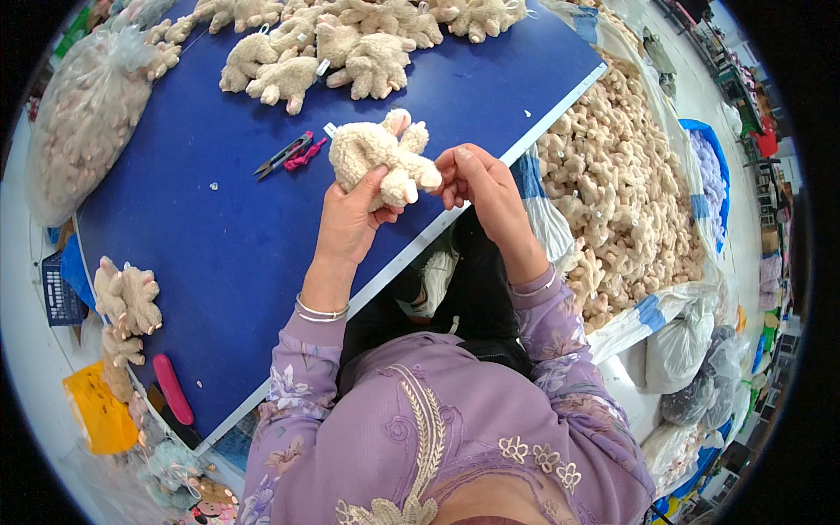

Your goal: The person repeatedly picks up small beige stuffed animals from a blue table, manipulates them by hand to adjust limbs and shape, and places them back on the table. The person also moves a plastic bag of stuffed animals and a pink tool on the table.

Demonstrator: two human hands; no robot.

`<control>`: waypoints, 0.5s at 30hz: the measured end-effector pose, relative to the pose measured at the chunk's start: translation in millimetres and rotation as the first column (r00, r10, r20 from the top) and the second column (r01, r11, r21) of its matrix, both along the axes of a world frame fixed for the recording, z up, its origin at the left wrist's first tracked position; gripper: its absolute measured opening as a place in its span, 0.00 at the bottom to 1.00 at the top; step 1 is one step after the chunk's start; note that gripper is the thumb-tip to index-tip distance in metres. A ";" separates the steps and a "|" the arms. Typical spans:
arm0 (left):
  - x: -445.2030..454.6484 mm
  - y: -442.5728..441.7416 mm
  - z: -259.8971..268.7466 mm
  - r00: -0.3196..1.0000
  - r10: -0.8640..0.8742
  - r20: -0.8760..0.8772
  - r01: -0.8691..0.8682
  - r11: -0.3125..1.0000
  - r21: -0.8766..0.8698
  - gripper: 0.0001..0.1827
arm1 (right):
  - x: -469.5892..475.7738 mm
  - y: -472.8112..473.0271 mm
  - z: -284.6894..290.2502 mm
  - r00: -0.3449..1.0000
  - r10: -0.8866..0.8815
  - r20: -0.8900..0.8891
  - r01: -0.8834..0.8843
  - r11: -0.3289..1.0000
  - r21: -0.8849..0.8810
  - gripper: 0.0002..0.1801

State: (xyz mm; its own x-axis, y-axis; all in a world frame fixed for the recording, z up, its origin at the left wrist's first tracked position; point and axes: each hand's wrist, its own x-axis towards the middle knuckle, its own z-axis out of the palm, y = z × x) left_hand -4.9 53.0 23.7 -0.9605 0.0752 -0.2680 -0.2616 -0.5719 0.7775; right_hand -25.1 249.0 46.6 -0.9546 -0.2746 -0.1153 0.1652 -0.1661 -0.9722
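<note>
My left hand grips a cream fleece plush animal by its underside, thumb on top. The toy has pink-lined ears and paws, and a white tag stands out at its left end. My right hand is at the toy's right-hand paw, fingers curled in and their tips partly hidden; whether they pinch the paw or only touch it is unclear. On the blue tabletop, left of the toy, lie thread snips with dark handles. Beside them is a twisted pink cord or tie.
Several similar plush toys are heaped at the table's far side. A clear bag of toys leans at the left. A big open sack of them stands at the right. A pink-handled tool lies near the left corner, below more toys.
</note>
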 end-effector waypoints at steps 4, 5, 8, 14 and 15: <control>-1.0 -2.6 -2.0 1.000 -0.012 0.003 0.012 0.999 0.045 0.14 | 13.0 -11.2 11.7 0.969 -0.037 -0.245 0.095 0.968 0.232 0.12; -0.6 -2.9 -1.7 1.000 -0.014 -0.001 0.014 0.999 0.048 0.14 | 14.7 -15.7 11.3 0.929 -0.021 -0.369 0.139 0.945 0.297 0.11; 1.8 1.6 3.3 1.000 -0.009 -0.027 0.008 0.998 -0.063 0.14 | 13.7 -23.3 4.1 0.821 0.008 -0.570 0.289 0.856 0.428 0.10; 9.9 13.6 -4.0 0.841 0.004 -0.541 -0.276 0.863 -0.422 0.16 | -1.1 -6.8 -5.5 0.993 -0.075 0.094 0.080 0.996 -0.046 0.14; 12.7 15.1 -4.4 0.740 -0.071 -0.669 -0.381 0.775 -0.504 0.16 | -2.8 -4.6 -8.7 0.988 -0.061 0.145 0.077 0.991 -0.108 0.15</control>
